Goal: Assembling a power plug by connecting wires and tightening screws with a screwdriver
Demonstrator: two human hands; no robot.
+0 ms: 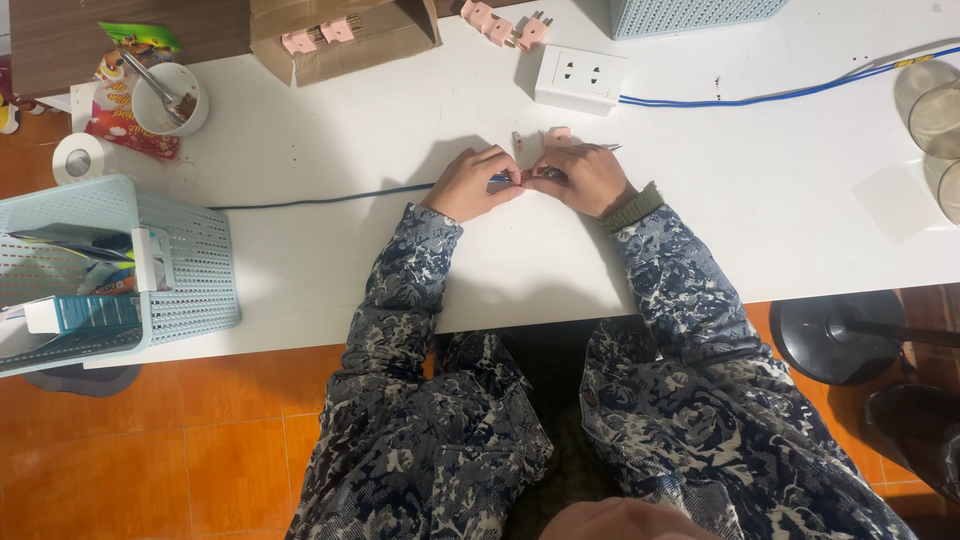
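Observation:
My left hand (470, 183) and my right hand (582, 178) meet over the white table (330, 250), fingertips pinched together on the end of a dark blue cable (320, 198) that runs off to the left. My right hand also holds a thin metal tool whose tip (610, 147) pokes out to the right. A small pink plug part (557, 133) and a tiny pink piece (517, 140) lie just beyond my fingers. What sits between the fingertips is mostly hidden.
A white socket block (580, 78) with a blue cable (780, 96) lies behind. More pink plugs (505, 28) and a cardboard box (345, 40) are at the back. A light blue basket (180, 270) stands left, a cup with spoon (170, 98), tape roll (78, 157), glasses (935, 110) right.

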